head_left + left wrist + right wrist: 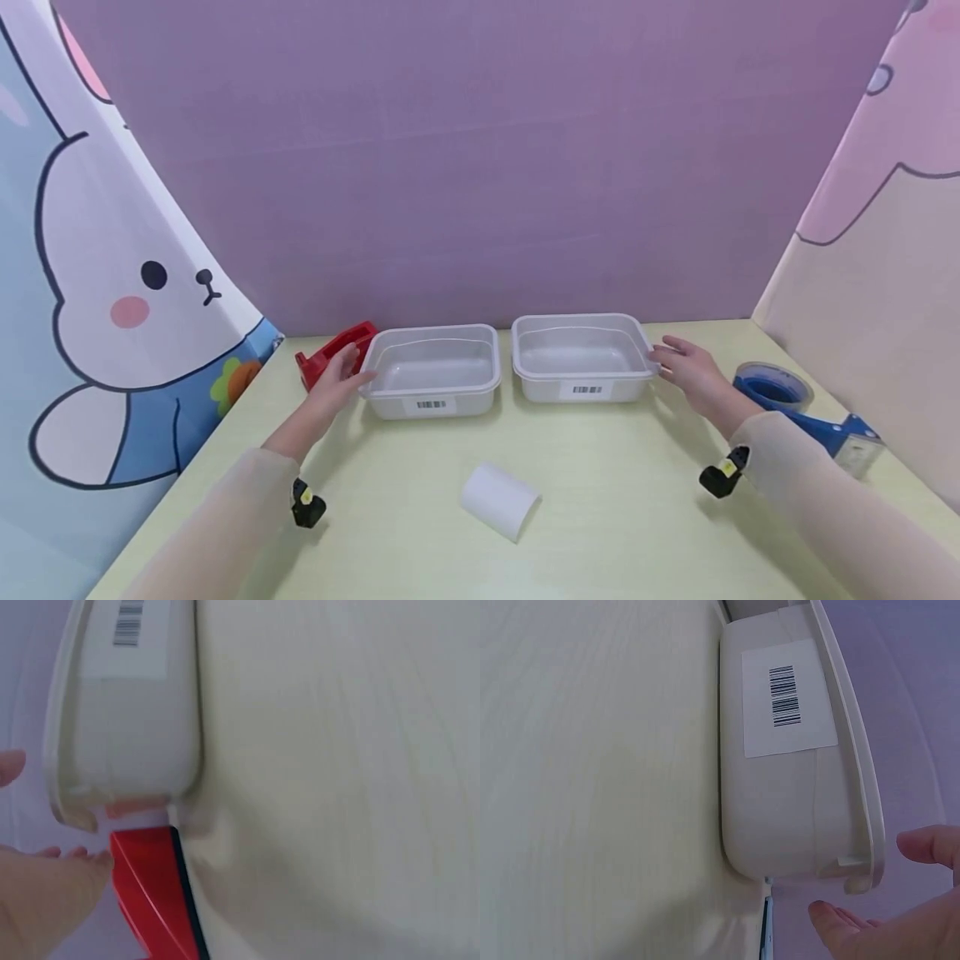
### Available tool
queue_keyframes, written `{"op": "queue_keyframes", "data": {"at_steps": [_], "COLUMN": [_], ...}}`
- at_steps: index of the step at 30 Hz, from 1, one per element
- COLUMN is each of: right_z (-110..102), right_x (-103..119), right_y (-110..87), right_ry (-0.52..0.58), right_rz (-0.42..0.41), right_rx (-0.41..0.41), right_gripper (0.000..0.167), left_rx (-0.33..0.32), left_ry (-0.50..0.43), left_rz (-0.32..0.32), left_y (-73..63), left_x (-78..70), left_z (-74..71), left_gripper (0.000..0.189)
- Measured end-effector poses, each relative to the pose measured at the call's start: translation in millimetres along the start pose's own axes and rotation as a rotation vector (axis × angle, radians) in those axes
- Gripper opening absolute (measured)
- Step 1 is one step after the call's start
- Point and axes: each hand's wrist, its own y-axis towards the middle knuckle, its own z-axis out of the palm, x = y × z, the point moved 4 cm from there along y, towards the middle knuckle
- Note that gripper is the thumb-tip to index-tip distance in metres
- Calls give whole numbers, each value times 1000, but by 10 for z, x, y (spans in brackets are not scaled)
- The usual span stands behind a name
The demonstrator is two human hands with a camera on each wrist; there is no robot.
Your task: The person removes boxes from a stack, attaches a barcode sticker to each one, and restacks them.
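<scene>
Two white plastic bins stand side by side against the back, the left bin (430, 406) and the right bin (587, 389), each with a barcode label on its front. My left hand (337, 387) is at the left bin's outer end, thumb near the rim, fingers loosely extended. In the left wrist view a gap shows between those fingers and the bin wall (127, 735). At the outer end of the right bin, my right hand (692, 375) has its thumb and fingers spread around the rim corner. The right wrist view shows its fingertips (821, 911) just off the bin.
Behind my left hand lies a red plastic object (315, 367) with a black underside. A blue tape dispenser (817, 429) with a tape roll (776, 383) lies beyond my right forearm. One curled white sheet (500, 500) rests at the front middle. A purple backdrop (480, 167) rises behind the table.
</scene>
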Motion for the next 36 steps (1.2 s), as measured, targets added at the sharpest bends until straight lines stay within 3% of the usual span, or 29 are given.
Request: {"op": "queue_keyframes", "data": {"at_steps": [4,10,17,22,36], "right_z": [-5,-16,-31,-41,-37], "right_x": [-33,-108,-152,-135,-98], "right_y": [-17,-34,-47,-58,-50], "right_ry": [28,81,121,96,228], "right_rz": [-6,-9,53,89,129], "right_rx": [23,37,58,44,-91], "right_gripper": [70,63,60,62,52], "left_rx": [47,86,137,148,151], "left_ry": [-74,-119,-252,-242,-261], "left_rz": [0,-62,-66,-69,-81], "left_y": [-2,-26,-15,-43,-30], "left_x": [98,199,240,238,299], "left_z": [-13,10,39,41,29], "left_gripper": [78,75,65,62,61]}}
